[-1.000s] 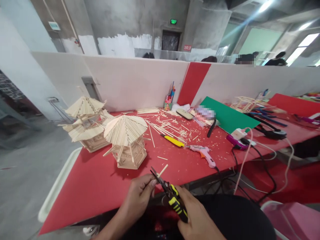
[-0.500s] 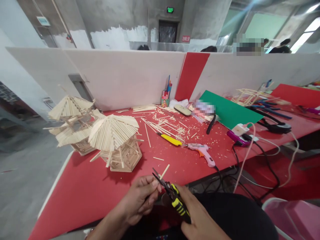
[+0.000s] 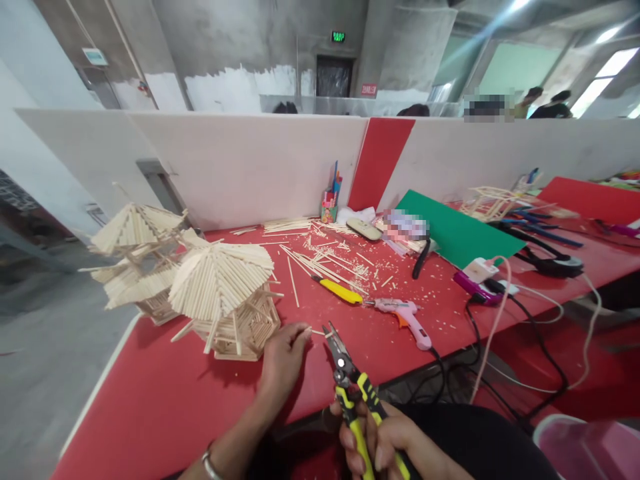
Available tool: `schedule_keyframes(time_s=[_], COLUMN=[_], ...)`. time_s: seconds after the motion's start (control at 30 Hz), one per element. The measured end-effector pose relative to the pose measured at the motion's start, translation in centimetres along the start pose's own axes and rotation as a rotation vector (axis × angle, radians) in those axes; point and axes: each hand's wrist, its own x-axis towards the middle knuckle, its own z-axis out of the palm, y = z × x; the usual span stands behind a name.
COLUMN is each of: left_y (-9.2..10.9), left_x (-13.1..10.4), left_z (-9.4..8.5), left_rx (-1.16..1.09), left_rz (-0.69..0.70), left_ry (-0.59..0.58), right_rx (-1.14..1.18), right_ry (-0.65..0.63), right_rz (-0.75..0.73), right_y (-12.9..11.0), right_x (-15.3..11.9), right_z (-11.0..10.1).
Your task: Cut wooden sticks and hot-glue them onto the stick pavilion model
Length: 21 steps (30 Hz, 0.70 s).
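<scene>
My left hand (image 3: pixel 284 357) reaches over the red tabletop, its thumb and fingers closed at the left end of a short thin wooden stick (image 3: pixel 317 332). In my right hand (image 3: pixel 387 437) are pliers (image 3: pixel 342 365) with yellow and black handles. Their handles are spread and the jaws point up and away, close to the stick's right end. Left of my left hand stands a hexagonal pavilion model (image 3: pixel 225 293) built of wooden sticks under a pointed roof. Behind it is a second stick model (image 3: pixel 137 260) with two roof tiers.
A yellow utility knife (image 3: pixel 340 291) and a pink glue gun (image 3: pixel 405 317) lie mid-table. Loose sticks (image 3: pixel 320 257) and cut scraps are strewn behind them. A green board (image 3: pixel 460 233), a purple power strip (image 3: pixel 477 287) and cables lie right. A white partition (image 3: pixel 250 167) borders the back.
My left hand has left the pliers and the stick at their jaws, moving forward to the short stick on the table. The pliers' handles have spread, and the pliers have turned more upright.
</scene>
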Motion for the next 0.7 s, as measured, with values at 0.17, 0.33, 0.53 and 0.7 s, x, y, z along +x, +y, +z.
schedule_keyframes(time_s=[0.17, 0.33, 0.53, 0.7], left_y=[0.3, 0.9, 1.8, 1.4], left_x=[0.3, -2.0, -1.7, -1.3], left_z=[-0.1, -0.5, -0.7, -0.5], left_rx=[0.037, -0.286, -0.255, -0.17], left_rz=[0.084, -0.195, -0.233, -0.096], left_ry=[0.131, -0.179, -0.296, -0.306], right_rx=[-0.021, -0.527, -1.039, -1.122], right_ry=[0.177, 0.393, 0.469, 0.516], right_rz=[-0.026, -0.108, -0.249, -0.274], right_y=[0.4, 0.6, -1.4, -1.1], right_x=[0.1, -0.4, -1.3, -1.7], right_z=[0.8, 1.3, 2.9, 3.1])
